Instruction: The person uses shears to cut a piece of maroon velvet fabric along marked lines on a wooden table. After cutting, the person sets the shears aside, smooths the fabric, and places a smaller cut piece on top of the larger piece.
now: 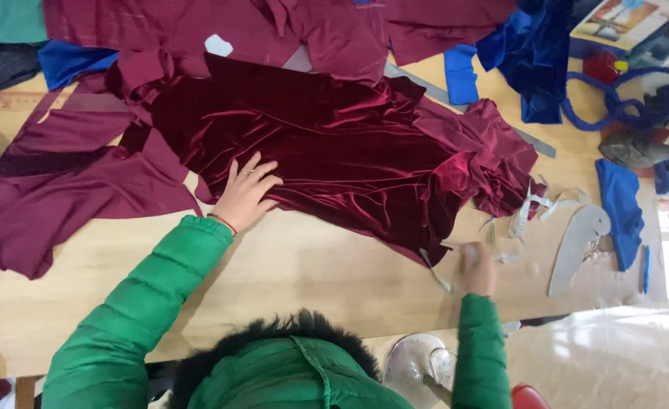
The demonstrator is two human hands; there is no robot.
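The velvet [334, 159], a deep red piece, lies crumpled on the table [296, 265], its long axis running from upper left to lower right, with the bunched end pointing toward the right edge. The left hand [245, 193] rests flat on its near edge, fingers spread wide, pressing the cloth and gripping nothing. The right hand [478, 269] sits just off the velvet's lower right corner, curled over something small and pale; the blur makes it hard to say what, perhaps a tape or a scrap. Matte maroon cloth [62, 189] spreads to the left and above. Blue cloth [531, 53] lies at upper right, and a grey curved template [576, 246] sits near the right hand.
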